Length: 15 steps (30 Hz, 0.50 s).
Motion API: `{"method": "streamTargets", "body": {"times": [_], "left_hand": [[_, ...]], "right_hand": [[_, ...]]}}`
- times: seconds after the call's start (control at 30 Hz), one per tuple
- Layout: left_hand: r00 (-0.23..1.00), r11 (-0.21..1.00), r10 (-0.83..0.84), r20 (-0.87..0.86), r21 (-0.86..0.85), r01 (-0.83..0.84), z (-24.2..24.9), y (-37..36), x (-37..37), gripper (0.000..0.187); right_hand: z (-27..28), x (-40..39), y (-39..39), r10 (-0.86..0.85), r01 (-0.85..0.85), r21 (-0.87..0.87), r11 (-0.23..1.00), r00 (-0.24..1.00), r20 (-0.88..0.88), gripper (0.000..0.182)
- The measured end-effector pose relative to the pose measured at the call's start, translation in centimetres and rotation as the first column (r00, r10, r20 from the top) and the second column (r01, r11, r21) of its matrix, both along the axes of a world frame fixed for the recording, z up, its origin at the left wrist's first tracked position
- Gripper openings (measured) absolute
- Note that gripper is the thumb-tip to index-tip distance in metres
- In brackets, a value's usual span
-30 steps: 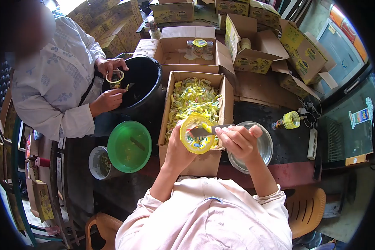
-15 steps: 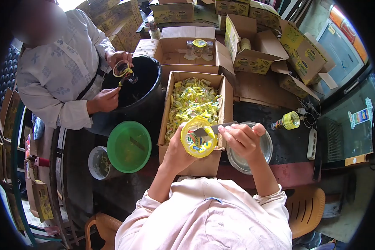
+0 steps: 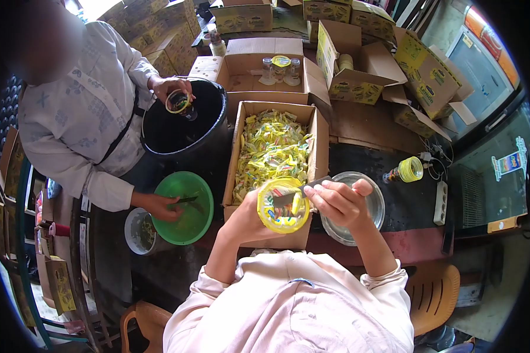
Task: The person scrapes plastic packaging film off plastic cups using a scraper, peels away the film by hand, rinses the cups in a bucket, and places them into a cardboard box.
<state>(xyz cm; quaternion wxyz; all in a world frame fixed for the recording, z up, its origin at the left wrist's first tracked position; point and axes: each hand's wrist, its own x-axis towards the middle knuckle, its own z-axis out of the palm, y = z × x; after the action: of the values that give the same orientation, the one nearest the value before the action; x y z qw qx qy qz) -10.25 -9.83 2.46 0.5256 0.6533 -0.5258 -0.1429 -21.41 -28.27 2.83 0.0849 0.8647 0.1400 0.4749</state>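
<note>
My left hand [image 3: 245, 216] is wrapped round a clear plastic cup [image 3: 268, 219] with a yellow rim, its mouth tilted toward me. A knife [image 3: 321, 180] is gripped in my right hand [image 3: 341, 203], its blade reaching over the cup's mouth. Yellow film hangs inside the opening near the blade. Just beyond my hands stands a cardboard box [image 3: 320, 141] full of crumpled yellow film pieces [image 3: 271, 147]. Below my right hand is a round transparent bowl [image 3: 368, 230].
At the left, a co-worker [image 3: 88, 106] holds a cup [image 3: 178, 102] over a black bucket [image 3: 221, 126]; their other hand holds a knife in a green basin [image 3: 182, 235]. A white tub [image 3: 136, 244] stands beside it. Stacked yellow-rimmed cups [image 3: 411, 169] lie right, near a power strip [image 3: 440, 203].
My cup has dropped slightly toward me, and the film has been opened further. The co-worker's lower hand has moved from the bucket to the green basin with the knife.
</note>
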Motion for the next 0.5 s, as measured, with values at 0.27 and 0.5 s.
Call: {"method": "streamTargets", "body": {"times": [0.27, 0.5], "left_hand": [[0.975, 0.989, -0.146, -0.169, -0.020, 0.145, 0.5, -0.2, 1.1, 0.054], [0.975, 0.997, -0.074, -0.209, -0.051, 0.065, -0.6, -0.3, 2.0, 0.070]], "right_hand": [[0.3, 0.0, -0.3, -0.006, 0.006, -0.020, 1.000, 1.000, 0.009, 0.013], [1.1, 0.3, -0.9, -0.050, 0.050, -0.010, 0.999, 0.998, -0.025, 0.012]]}}
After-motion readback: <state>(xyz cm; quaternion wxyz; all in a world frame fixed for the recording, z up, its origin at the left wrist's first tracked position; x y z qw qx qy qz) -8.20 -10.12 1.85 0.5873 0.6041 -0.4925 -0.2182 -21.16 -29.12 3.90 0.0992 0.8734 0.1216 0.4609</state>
